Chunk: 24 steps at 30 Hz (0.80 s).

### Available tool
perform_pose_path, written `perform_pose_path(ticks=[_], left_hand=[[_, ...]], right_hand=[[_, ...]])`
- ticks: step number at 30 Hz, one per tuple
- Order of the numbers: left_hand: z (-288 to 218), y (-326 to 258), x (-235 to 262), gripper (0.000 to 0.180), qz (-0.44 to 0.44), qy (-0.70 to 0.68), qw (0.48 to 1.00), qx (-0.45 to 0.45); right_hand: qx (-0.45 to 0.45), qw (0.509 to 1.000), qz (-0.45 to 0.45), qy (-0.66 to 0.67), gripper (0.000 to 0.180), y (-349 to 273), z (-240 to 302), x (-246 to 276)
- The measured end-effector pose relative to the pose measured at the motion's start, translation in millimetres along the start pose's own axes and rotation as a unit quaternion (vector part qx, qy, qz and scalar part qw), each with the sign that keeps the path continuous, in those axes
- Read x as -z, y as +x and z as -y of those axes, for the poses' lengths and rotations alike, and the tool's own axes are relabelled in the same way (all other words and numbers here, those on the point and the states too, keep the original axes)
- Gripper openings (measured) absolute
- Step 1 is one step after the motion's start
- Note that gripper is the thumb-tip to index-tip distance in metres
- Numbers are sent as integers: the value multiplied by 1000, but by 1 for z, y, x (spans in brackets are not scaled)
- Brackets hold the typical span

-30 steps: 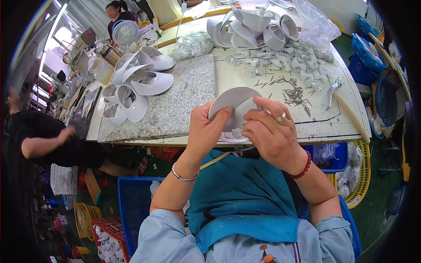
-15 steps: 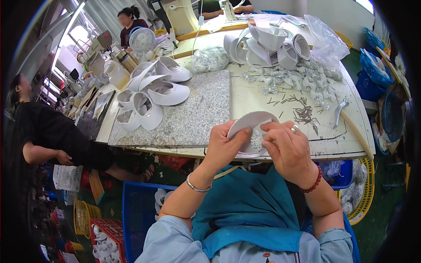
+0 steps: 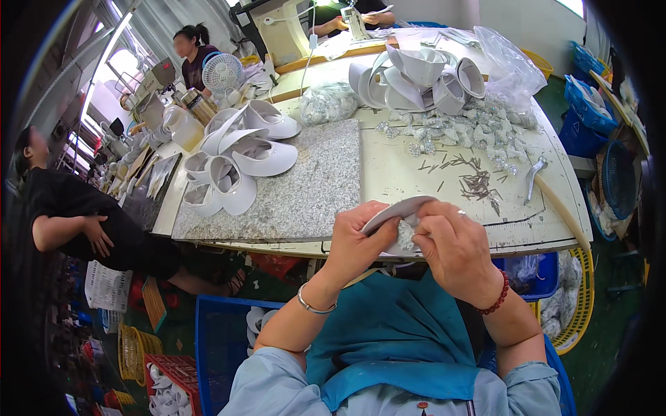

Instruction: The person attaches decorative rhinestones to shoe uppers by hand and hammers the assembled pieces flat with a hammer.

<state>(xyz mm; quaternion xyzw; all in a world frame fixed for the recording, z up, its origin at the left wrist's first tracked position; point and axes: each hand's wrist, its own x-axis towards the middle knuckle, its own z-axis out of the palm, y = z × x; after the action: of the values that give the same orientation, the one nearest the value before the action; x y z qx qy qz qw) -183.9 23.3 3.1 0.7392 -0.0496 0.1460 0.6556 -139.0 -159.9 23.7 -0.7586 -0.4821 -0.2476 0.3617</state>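
A curved white shoe upper [image 3: 397,210] is held up at the table's front edge. My left hand [image 3: 357,243] grips its left side, with the thumb pressed along the inner face. My right hand [image 3: 454,253] has its fingers curled over the right side and pinched close to a sparkly beaded ornament [image 3: 406,236] on the upper. What sits between those right fingertips is hidden. Beyond my hands lie a scatter of small dark metal pins [image 3: 477,184] and a heap of glittering white ornaments [image 3: 479,128].
White uppers [image 3: 253,156] sit on a speckled stone slab [image 3: 312,180] at left; more uppers [image 3: 423,76] are piled at the back. A silver metal tool [image 3: 534,177] lies at right. Blue bins and a yellow basket [image 3: 579,305] flank me. Other people are on the left and behind the table.
The upper has tipped so its outer edge shows more narrowly. My right fingers have moved up over its right rim. The person at left has moved a hand onto their middle.
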Motion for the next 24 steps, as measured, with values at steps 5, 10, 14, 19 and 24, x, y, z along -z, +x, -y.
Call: perform_pose_path(ticks=[5,10,14,19,24], left_hand=[[1,-2,-1,15,19,6,1000,12],[1,-2,-15,26,-72,79,989,-105],[-3,-6,-14,38,-62,244,954,-165],[-4,0,-15,35,-19,314,901,-300],[2,2,-12,22,-3,308,893,-329]], right_hand=[[-29,998,-47,-2,15,-4,-4,-3],[-102,984,75,124,9,-19,-15,-17],[-141,973,12,181,9,-16,-14,-12],[-214,932,4,291,16,-13,-19,-12],[-193,927,-10,321,18,-16,-22,-15]])
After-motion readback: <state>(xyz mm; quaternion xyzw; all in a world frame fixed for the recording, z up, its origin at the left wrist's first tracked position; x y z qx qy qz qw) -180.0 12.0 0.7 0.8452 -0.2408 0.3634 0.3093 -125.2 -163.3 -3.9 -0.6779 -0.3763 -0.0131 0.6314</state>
